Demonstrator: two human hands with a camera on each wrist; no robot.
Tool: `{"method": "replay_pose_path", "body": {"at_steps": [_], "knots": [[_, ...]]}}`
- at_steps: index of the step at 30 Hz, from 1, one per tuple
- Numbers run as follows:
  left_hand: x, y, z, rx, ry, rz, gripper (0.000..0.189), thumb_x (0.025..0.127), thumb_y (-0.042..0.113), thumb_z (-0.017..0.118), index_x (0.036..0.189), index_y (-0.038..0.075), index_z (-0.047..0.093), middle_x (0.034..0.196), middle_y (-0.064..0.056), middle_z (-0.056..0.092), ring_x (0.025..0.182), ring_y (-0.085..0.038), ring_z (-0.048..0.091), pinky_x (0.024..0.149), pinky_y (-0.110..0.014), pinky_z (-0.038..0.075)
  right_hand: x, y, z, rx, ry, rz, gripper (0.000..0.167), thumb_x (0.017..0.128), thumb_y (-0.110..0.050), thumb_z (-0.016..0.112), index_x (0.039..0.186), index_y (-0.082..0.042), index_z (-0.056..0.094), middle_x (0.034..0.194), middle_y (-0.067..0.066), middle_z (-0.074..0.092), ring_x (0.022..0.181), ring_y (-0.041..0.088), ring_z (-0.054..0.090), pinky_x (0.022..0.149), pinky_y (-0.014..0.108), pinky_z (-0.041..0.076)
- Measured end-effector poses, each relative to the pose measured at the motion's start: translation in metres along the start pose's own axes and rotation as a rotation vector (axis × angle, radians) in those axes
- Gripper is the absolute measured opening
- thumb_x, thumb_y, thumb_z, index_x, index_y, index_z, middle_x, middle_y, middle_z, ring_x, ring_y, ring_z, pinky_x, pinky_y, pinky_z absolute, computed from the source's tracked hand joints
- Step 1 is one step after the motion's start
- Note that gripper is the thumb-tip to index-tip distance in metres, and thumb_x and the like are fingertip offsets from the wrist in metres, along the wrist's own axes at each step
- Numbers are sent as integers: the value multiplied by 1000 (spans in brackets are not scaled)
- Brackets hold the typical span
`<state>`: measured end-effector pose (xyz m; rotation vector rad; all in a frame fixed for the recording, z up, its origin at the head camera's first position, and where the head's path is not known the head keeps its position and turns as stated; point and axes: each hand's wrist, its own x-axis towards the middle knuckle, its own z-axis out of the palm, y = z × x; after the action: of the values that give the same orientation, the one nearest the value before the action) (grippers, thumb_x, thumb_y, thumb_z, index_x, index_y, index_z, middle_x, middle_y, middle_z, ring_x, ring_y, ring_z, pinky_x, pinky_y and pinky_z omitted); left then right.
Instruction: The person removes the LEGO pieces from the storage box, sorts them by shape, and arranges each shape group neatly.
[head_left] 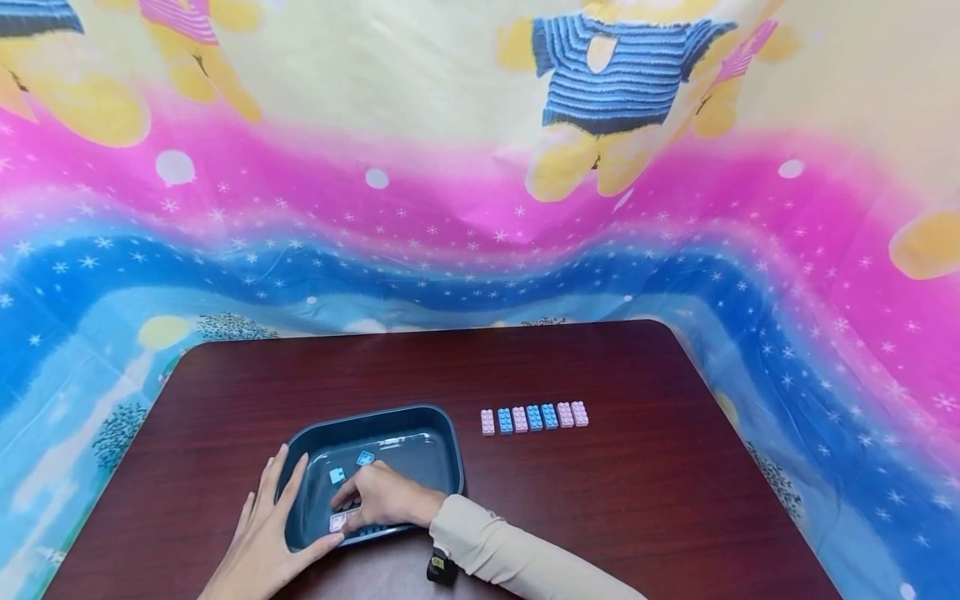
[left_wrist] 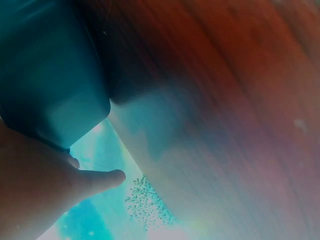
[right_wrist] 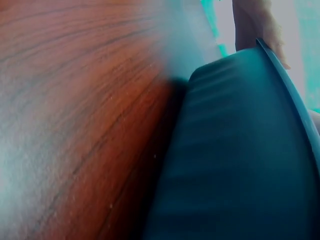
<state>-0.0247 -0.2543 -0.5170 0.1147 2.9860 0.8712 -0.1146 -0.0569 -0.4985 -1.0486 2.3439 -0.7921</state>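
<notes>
Here's my left hand (head_left: pixel 262 533) spread wide at the left end of the dark tray (head_left: pixel 423 458), my right hand (head_left: pixel 386 496) inside, fingers bent by pink bricks (head_left: pixel 337 522); pinching one? I can't tell! Two blue bricks (head_left: pixel 337 475) lie just beyond; seven bricks (head_left: pixel 534 417) line the worktop (head_left: pixel 600 500).

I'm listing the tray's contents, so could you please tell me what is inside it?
The tray holds at least two blue pieces and one pale pink piece; what lies under the right hand is covered and cannot be seen.
</notes>
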Motion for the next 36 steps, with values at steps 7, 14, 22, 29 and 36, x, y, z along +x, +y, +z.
{"method": "replay_pose_path", "body": {"at_steps": [7,14,22,29,36], "knots": [[-2,1,-1,-21,20,8,120,84,59,83,172,17,12,176,-17,-2,155,-55,7,103,-88,19,1,-6,6,-42,-36,-66,25,91,-15,86,116,-15,84,99,-14,80,85,-16,61,75,3,45],[-3,0,0,-25,13,-2,121,83,59,83,172,17,12,176,-17,-2,155,-55,7,103,-89,17,2,-7,9,-39,-48,-97,19,93,-14,83,112,-17,85,97,-15,80,85,-19,62,75,2,46],[-2,1,0,-27,24,5,122,83,59,83,172,17,11,177,-16,-3,156,-54,5,103,-88,18,3,-4,8,-2,-55,-145,20,96,-9,79,115,-13,83,100,-12,80,87,-15,64,76,3,47],[-3,1,1,-31,30,6,121,83,58,84,171,14,13,177,-15,-3,157,-53,5,104,-87,18,2,-1,5,30,-38,-192,23,97,-9,77,120,-11,80,104,-9,80,89,-15,63,79,3,47],[-2,1,0,-33,27,11,121,84,58,84,172,15,13,177,-14,-5,157,-53,4,104,-87,18,4,0,3,57,-3,-230,20,101,-10,73,120,-10,79,106,-6,80,91,-15,64,81,4,48]]}}
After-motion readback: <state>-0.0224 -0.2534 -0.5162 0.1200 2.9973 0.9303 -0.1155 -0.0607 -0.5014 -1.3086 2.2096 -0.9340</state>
